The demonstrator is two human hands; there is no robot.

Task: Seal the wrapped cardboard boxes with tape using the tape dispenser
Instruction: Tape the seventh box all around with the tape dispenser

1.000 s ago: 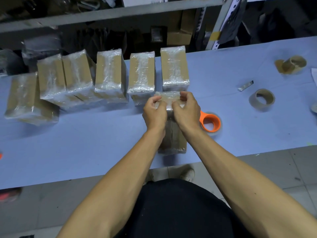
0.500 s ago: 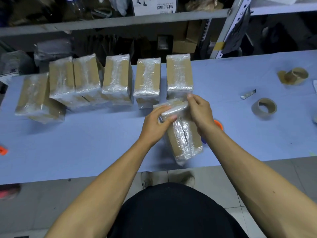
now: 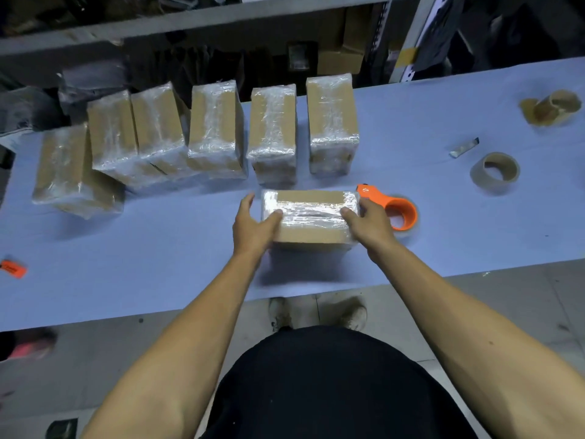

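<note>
A plastic-wrapped cardboard box (image 3: 308, 217) lies crosswise on the blue table (image 3: 158, 248), long side left to right. My left hand (image 3: 254, 226) grips its left end and my right hand (image 3: 368, 224) grips its right end. The orange tape dispenser (image 3: 395, 209) with a clear tape roll rests on the table just right of my right hand. Behind the held box stands a row of several wrapped boxes (image 3: 272, 131), running from the centre (image 3: 332, 122) to the far left (image 3: 66, 169).
Two brown tape cores sit at the right, one (image 3: 495, 171) near and one (image 3: 555, 107) at the far edge. A small metal blade (image 3: 463, 147) lies between them. An orange item (image 3: 12, 269) is at the left edge. Shelving rises behind the table.
The box was standing on end, then tilted in my hands; now it is turned crosswise and lies flat, held at both ends. The dispenser is uncovered again.
</note>
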